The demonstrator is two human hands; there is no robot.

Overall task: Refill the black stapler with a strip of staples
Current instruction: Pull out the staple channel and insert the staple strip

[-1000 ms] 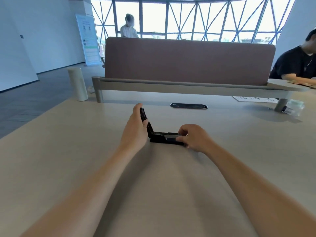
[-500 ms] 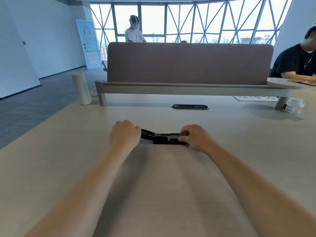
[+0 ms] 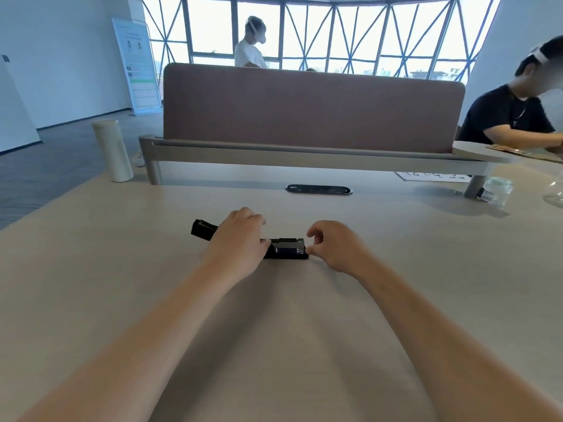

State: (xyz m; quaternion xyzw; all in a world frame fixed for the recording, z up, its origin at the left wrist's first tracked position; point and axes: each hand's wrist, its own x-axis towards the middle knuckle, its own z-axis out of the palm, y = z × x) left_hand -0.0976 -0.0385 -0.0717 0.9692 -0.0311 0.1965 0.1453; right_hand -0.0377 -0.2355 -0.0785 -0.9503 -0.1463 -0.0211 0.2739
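Observation:
The black stapler (image 3: 288, 248) lies folded flat open on the beige table (image 3: 122, 284). Its lid end (image 3: 202, 229) points left and its metal staple channel faces up at the right. My left hand (image 3: 237, 242) lies over the stapler's middle, covers the hinge and holds it down. My right hand (image 3: 332, 245) sits at the channel's right tip with fingers curled. The thumb touches the end and the index finger is lifted a little off it. I see no strip of staples.
A cream bottle (image 3: 112, 150) stands at the far left. A black cable port (image 3: 318, 189) sits behind the stapler, under a brown desk divider (image 3: 310, 108). A small jar (image 3: 496, 190) and papers lie far right, where a person in black sits.
The stapler's lid, raised upright under my left hand, has been swung down flat to the left. My right hand's grip on the base has loosened to fingertips at its end.

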